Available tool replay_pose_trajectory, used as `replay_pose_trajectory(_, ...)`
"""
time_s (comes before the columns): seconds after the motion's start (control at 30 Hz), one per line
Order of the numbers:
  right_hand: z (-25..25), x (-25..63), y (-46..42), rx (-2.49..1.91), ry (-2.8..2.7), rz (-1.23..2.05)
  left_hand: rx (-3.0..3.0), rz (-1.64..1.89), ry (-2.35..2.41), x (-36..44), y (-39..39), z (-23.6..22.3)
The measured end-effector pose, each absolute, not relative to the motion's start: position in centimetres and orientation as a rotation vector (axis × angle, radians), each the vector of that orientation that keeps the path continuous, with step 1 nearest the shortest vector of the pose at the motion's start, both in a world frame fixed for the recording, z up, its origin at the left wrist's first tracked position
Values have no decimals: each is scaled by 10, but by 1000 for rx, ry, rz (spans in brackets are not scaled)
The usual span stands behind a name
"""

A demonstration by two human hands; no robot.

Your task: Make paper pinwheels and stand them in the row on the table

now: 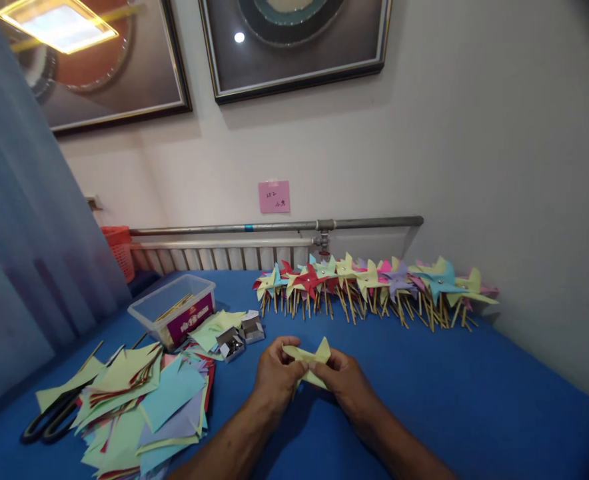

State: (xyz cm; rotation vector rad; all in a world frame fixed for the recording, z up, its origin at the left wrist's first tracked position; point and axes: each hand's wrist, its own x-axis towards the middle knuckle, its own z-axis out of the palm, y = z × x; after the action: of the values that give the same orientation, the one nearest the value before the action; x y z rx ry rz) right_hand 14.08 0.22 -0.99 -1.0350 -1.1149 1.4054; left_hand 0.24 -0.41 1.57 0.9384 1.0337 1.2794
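Note:
Between both hands, above the blue tabletop, is a pale yellow paper pinwheel (323, 349) with its corners folded toward the middle. My left hand (276, 371) grips its left side, thumb at the centre. From the other side my right hand (347, 380) pinches the paper, its thumb close to the left thumb. The thumbs cover the pinwheel's centre, and I cannot make out a pin there. Two small open boxes (231, 345) lie beyond my left hand; the nearer one holds small metal pieces.
Finished pinwheels on sticks (367, 280) lie in a long row along the back. Left are stacks of coloured paper (172, 393), black-handled scissors (49, 420) and a clear plastic box (184, 303) with sticks inside. A metal pipe (274, 227) runs along the wall behind the blue table (424, 380).

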Motion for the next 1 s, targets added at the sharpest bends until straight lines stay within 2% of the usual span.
replay_pose_trajectory(0.17,-1,144,-2,-1068,-993,1458,1130,1323,1103,-11,1,21)
replay_pose_trajectory(0.27,5,146,-5,-1053,-894,1448,1517,1286,1500,-41,8,36)
replay_pose_trajectory(0.33,7,148,-5,-1049,-853,1422,1884,1021,1908,-65,12,48)
replay_pose_trajectory(0.4,6,148,-5,-1052,-838,1402,2056,592,2283,-88,14,55)
replay_pose_trajectory(0.47,4,147,-4,-1051,-844,1393,2116,253,2430,-104,16,57)
replay_pose_trajectory(0.6,1,145,-4,-1069,-860,1384,2028,10,2492,-115,20,50)
replay_pose_trajectory(1.0,-1,143,-4,-1059,-973,1362,2128,-37,2318,-116,26,49)
